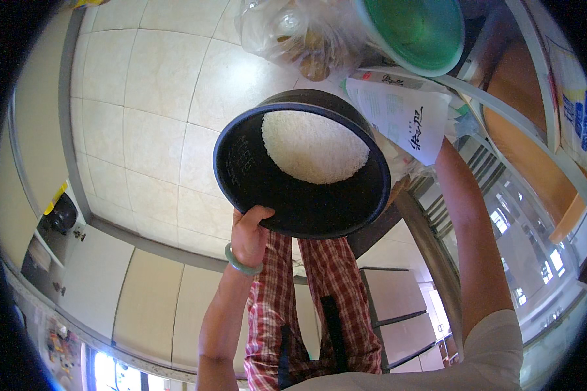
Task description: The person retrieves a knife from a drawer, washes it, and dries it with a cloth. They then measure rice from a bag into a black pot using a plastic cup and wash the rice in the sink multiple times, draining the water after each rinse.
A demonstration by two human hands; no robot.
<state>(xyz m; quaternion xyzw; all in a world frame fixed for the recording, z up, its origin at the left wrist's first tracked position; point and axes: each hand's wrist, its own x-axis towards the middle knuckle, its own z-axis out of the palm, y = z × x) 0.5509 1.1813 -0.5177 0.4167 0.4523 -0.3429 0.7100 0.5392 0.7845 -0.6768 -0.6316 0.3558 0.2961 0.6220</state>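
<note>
One left hand point(249, 229) grips the tilted rice-cooker pot point(306, 208); right fingers, hidden, can't be judged. Apparently portioning rice point(316, 146); levelling should follow.

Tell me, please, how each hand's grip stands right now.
Left hand: closed, holding the black pot.
Right hand: hidden behind the white package; grip cannot be told.

The pot point(306, 207) is black and the rice point(316, 146) is white. The bag point(398, 111) is white with black marks. The basin point(411, 32) is green inside. The bracelet point(242, 266) is pale green. The trousers point(272, 300) have red and white checks. The floor point(153, 124) is cream.
</note>
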